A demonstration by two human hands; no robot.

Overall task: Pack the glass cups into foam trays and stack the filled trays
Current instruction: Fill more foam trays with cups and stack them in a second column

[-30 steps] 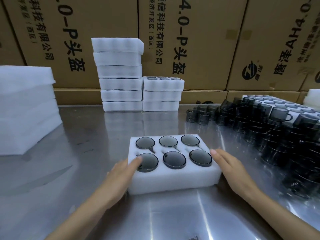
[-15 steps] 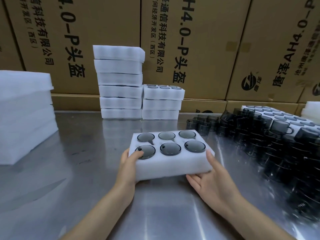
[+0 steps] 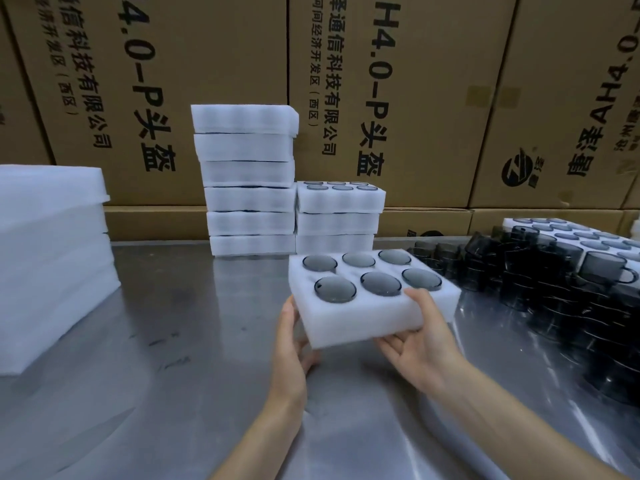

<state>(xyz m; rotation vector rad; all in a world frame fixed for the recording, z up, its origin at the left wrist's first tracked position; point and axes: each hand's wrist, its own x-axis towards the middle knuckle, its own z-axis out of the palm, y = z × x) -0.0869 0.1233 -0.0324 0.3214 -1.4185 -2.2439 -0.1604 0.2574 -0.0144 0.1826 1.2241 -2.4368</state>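
A white foam tray (image 3: pixel 360 318) with several dark glass cups (image 3: pixel 381 283) set in its holes hangs above the steel table, tilted a little. My left hand (image 3: pixel 290 344) grips its left near corner, fingers underneath. My right hand (image 3: pixel 420 341) holds the right near edge, thumb on top and fingers below. Two stacks of filled trays stand at the back: a tall stack (image 3: pixel 247 178) and, right of it, a short stack (image 3: pixel 339 216) of three with cups showing on top.
Loose dark glass cups (image 3: pixel 554 282) crowd the right side of the steel table (image 3: pixel 173 375), with another filled tray (image 3: pixel 571 233) behind them. A pile of white foam sheets (image 3: pixel 48 258) sits at the left. Cardboard boxes (image 3: pixel 381 98) wall the back.
The tray has risen off the table and moved away from me toward the back stacks. Both hands went from resting on its sides to gripping it from beneath.
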